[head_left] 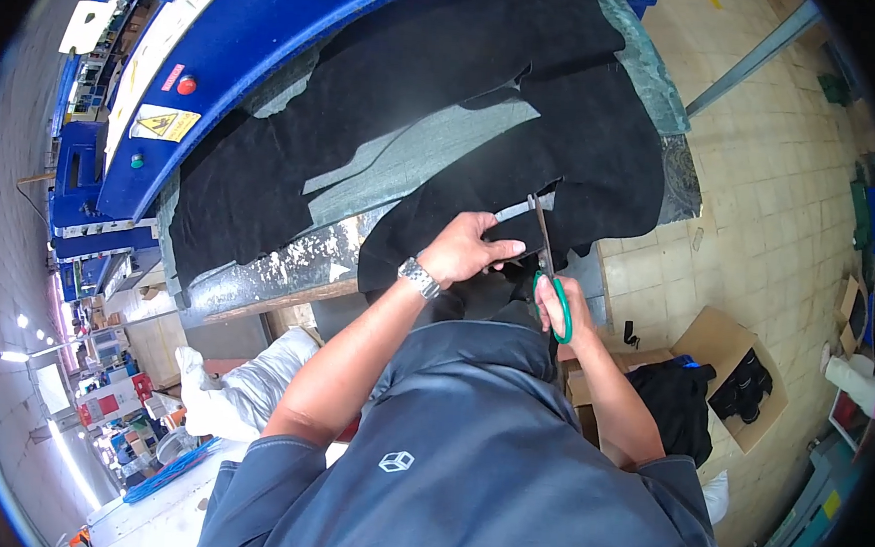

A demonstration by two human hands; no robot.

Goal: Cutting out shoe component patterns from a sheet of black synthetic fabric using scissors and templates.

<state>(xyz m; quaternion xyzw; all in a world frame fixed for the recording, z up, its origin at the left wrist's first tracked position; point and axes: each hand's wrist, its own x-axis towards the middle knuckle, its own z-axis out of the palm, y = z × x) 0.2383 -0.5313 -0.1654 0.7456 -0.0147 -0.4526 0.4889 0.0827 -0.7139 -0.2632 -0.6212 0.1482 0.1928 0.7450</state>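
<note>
A large black sheet of soft leather or suede-like material (605,153) spreads over the work surface and hangs toward my body. My left hand (461,249) is closed at its near edge, thumb and fingers gripping the black material; the fingertips are partly hidden. In my right hand (579,310) are scissors with green handles (546,242), their blades pointing away from me and lying at a cut edge of the sheet. Just left of the blade tips shows a narrow light grey strip (513,211). A wristwatch (419,277) is on my left wrist.
A blue machine beam (270,63) with buttons and a yellow warning label curves along the far left. Another black piece (369,89) lies beneath it on a grey-green board (435,153). White bundled cloth (250,382) is at lower left; an open cardboard box (764,424) stands at right.
</note>
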